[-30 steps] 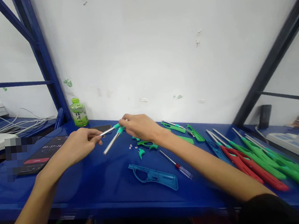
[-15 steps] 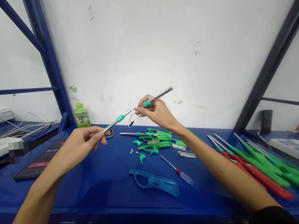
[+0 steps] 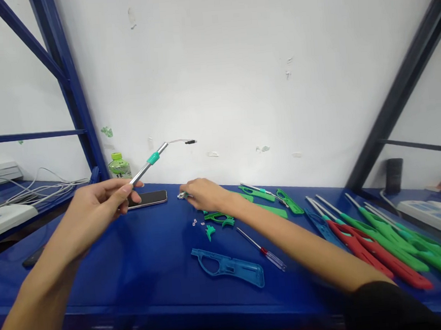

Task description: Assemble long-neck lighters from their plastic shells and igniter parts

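My left hand (image 3: 106, 199) pinches the lower end of a silver lighter tube (image 3: 140, 172) with a green collar. The tube tilts up to the right, and a thin wire with a black tip (image 3: 190, 142) sticks out of its upper end. My right hand (image 3: 203, 194) is low at the back of the table, fingers closed around a silver tube end (image 3: 182, 195); the rest of it is hidden by the hand. Beneath and beside my right forearm lie a green lighter handle half (image 3: 219, 217), a small green trigger (image 3: 210, 232) and tiny pale pieces (image 3: 195, 222).
A blue handle half (image 3: 228, 267) and a screwdriver (image 3: 263, 250) lie in front. Several red and green lighters (image 3: 379, 244) line the right side. Another tube (image 3: 258, 188) rests on green parts. A phone (image 3: 149, 198) and a bottle (image 3: 119, 166) are at back left.
My right hand has moved down from the raised tubes to the table's back. My left hand has shifted left with its tube, whose wire now stretches out freely to the right.
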### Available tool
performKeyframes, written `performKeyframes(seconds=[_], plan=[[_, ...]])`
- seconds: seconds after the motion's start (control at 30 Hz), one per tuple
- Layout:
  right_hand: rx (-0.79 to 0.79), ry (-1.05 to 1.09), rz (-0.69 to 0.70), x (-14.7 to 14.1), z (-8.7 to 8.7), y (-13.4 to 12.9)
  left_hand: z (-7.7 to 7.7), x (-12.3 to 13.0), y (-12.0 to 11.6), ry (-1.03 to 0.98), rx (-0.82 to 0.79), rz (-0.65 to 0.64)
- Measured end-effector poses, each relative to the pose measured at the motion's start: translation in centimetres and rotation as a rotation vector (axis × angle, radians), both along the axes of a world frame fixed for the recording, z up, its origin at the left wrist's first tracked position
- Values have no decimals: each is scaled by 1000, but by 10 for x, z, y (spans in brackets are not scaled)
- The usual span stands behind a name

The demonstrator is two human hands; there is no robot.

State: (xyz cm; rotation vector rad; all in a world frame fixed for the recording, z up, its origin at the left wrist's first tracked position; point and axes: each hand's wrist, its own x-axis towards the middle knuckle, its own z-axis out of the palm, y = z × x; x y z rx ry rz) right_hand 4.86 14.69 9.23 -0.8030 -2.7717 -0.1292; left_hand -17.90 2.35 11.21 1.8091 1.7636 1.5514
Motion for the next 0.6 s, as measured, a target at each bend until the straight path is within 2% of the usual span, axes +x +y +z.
performKeyframes(seconds=[0.17,0.3,0.43,0.53,0.6], plan=[[36,-252,-20,-42,-20,2,4,-4,-9,-38,-84,-26],[66,-308,-35,-53,-18,-2,4,-4,-11,-34,-111,-28],[103,-284,-44,-27,-2,-30,4,0,-11,20,-139,-44],[104,-263,-62,14,4,-74,9,3,-11,115,-147,-52],[83,-264,-84,43,-3,-106,12,3,-9,196,-148,-79]])
